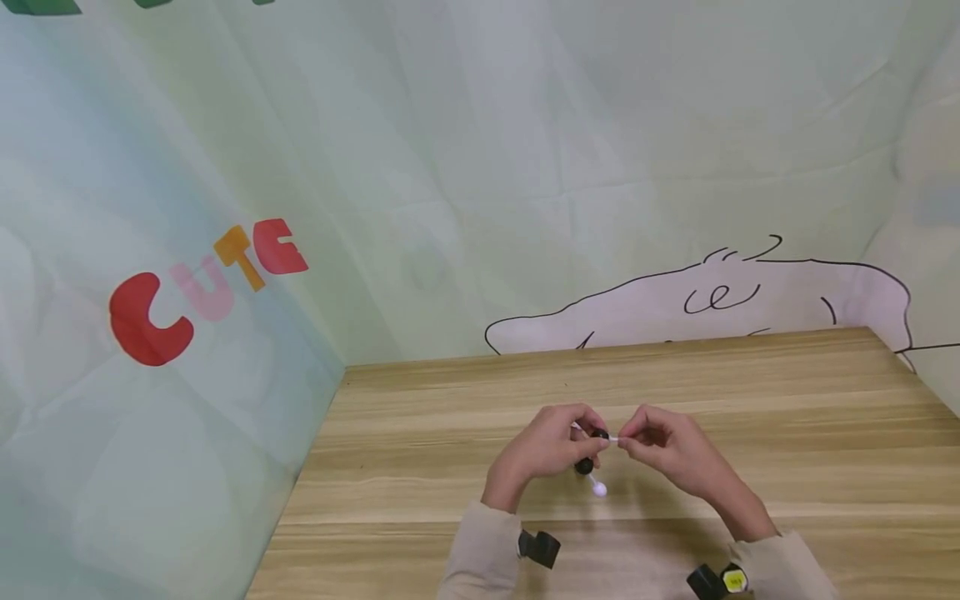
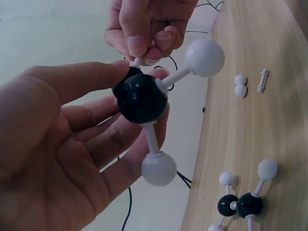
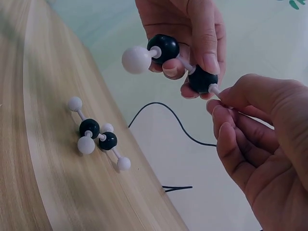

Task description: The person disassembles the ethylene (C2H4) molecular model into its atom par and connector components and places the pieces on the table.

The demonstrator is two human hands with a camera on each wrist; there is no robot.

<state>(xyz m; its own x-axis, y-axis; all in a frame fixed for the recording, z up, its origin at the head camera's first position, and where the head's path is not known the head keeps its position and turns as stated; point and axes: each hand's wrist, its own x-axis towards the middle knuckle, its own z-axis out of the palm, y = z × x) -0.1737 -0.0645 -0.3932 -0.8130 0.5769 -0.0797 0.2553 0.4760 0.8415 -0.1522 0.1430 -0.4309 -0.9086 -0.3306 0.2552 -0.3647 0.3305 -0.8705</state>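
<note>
My left hand (image 1: pixel 546 443) grips one black ball of a ball-and-stick molecular model (image 2: pixel 142 98) between thumb and fingers. The model joins two black balls with a white stick. In the left wrist view, its nearer black ball carries two sticks tipped with a white ball (image 2: pixel 204 57) and another white ball (image 2: pixel 159 169). From the right, my right hand (image 1: pixel 678 450) pinches a short white connector stick (image 3: pixel 216 90) at the gripped black ball. The stick's far end is hidden by my right fingertips.
A second molecular model (image 3: pixel 89 128) of black and white balls stands on the wooden table (image 1: pixel 420 467). Farther along lie loose white balls (image 2: pixel 240 90) and white connector sticks (image 2: pixel 263 81). Dark cables (image 3: pixel 179 122) run beyond the table edge, and a printed curtain (image 1: pixel 450 167) hangs behind.
</note>
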